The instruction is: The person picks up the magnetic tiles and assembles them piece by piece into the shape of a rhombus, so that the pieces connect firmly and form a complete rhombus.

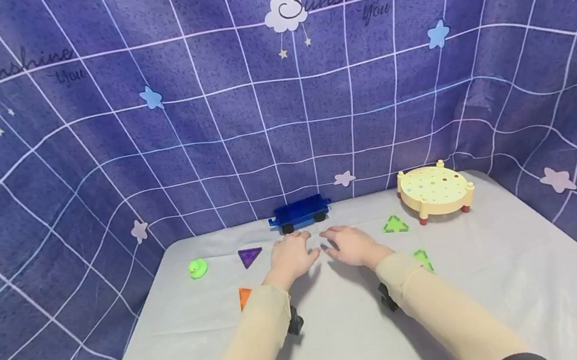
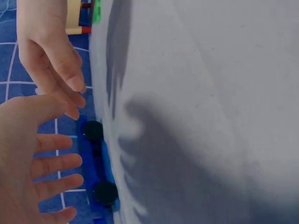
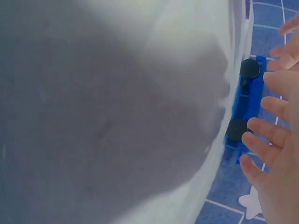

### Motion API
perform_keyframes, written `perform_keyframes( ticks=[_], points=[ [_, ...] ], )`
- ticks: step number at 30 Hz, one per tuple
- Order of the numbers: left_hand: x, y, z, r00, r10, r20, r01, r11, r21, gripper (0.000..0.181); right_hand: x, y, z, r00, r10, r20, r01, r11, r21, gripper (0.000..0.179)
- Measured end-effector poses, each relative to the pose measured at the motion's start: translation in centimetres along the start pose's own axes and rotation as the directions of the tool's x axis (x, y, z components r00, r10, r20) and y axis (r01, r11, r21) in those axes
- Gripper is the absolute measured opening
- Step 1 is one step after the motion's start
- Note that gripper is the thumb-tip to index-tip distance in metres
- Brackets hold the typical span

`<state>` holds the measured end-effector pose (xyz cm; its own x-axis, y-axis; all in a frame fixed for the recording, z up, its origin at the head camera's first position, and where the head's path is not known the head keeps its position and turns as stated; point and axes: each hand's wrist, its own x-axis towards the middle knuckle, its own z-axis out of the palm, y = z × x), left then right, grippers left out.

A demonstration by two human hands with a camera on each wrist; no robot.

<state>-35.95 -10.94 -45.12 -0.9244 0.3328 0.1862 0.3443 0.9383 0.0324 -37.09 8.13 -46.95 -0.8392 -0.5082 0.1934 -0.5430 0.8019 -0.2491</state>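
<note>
A blue toy wagon (image 1: 301, 211) with black wheels stands at the back of the table, against the curtain. My left hand (image 1: 294, 257) is held over the table just in front of it, fingers spread and holding nothing. Close beside it, my right hand (image 1: 352, 246) reaches forward with loosely bent fingers, also holding nothing. In the left wrist view the wagon (image 2: 96, 163) lies beyond the fingertips of the left hand (image 2: 28, 158). From the right wrist, the wagon (image 3: 247, 102) shows just past the spread fingers of the right hand (image 3: 275, 135).
Left of the hands are a green toy duck (image 1: 198, 269), a purple triangle (image 1: 250, 257) and an orange piece (image 1: 245, 297), partly behind the sleeve. To the right lie two green triangles (image 1: 396, 224) and a yellow dotted toy stand (image 1: 434, 189) with red feet.
</note>
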Motion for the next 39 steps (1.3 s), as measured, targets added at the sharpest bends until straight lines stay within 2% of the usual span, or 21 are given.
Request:
perform_keyframes(
  ticks=[5,10,18,26,34,39],
  points=[
    [-0.8,-0.3,-0.5,0.998,0.062,-0.027,-0.062,0.998,0.005,0.05,-0.4,-0.6,-0.4,0.999,-0.041,0.015,0.041,0.999,-0.014,0.053],
    [-1.9,-1.1,-0.5,0.993,0.106,-0.046,-0.106,0.994,0.002,0.049,-0.9,-1.2,-0.7,0.993,-0.116,-0.008,0.116,0.993,-0.029,0.053],
    [-3.3,-2.5,-0.6,0.989,0.138,-0.051,-0.139,0.99,-0.005,0.048,-2.0,-2.1,-1.1,0.985,-0.171,-0.029,0.17,0.985,-0.04,0.052],
    [-4.9,-3.7,-0.9,0.989,0.144,-0.035,-0.144,0.989,-0.021,0.049,-2.8,-3.0,-0.8,0.983,-0.186,0.0,0.185,0.982,-0.034,0.053],
    [-6.7,-5.1,-0.7,0.983,0.176,-0.051,-0.179,0.982,-0.062,0.049,-4.2,-3.4,-0.2,0.978,-0.206,0.044,0.207,0.978,-0.017,0.055],
    [-7.2,-6.1,-0.9,0.975,0.202,-0.094,-0.212,0.971,-0.111,0.045,-4.7,-3.7,-0.4,0.968,-0.242,0.066,0.242,0.97,-0.002,0.055]
  ],
)
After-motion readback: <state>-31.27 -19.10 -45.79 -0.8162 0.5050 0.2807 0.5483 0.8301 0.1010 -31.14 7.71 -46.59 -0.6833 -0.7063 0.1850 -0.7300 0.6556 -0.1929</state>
